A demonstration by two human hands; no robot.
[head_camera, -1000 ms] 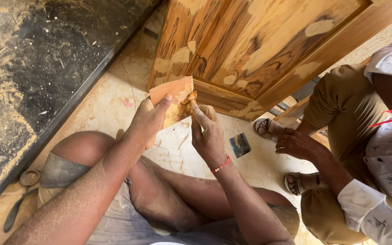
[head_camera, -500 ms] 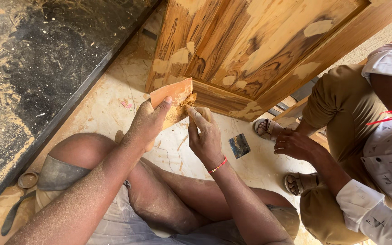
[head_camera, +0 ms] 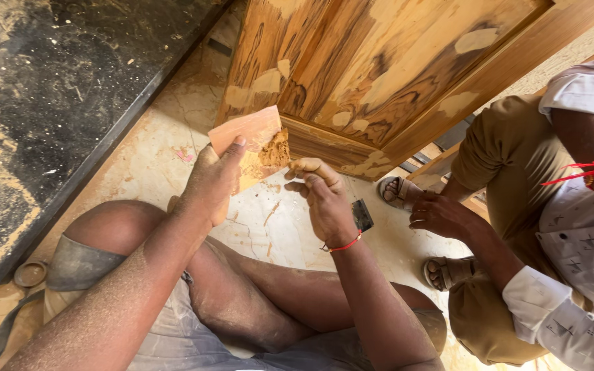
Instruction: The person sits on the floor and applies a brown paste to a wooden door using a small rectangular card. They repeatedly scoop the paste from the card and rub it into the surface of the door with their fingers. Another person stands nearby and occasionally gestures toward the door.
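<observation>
I am looking down over bent knees at a pale marble floor (head_camera: 152,158), and my left hand (head_camera: 213,182) is gripping a flat piece of orange-brown board (head_camera: 245,134), thumb on its near face and fingers wrapped behind, holding it tilted up in front of the wooden door panel (head_camera: 379,69). A lump of tan wood filler (head_camera: 275,150) is sitting on the board's right edge, with a thinner smear spreading below it. My right hand (head_camera: 321,199) is hovering just beside that lump, fingers curled inward and dusted with the same paste; I cannot tell whether it is pinching anything between the fingertips, and it is not quite touching the board. A red thread bracelet (head_camera: 344,244) is circling that wrist. A small dark scraper blade (head_camera: 362,214) is lying on the floor just to the right of the right hand. The door panel is leaning above, patched in pale filler spots. To the right, another person is crouching in tan trousers and sandals, their hand (head_camera: 441,214) resting near the scraper. A dark, dusty slab (head_camera: 49,89) is filling the upper left.
</observation>
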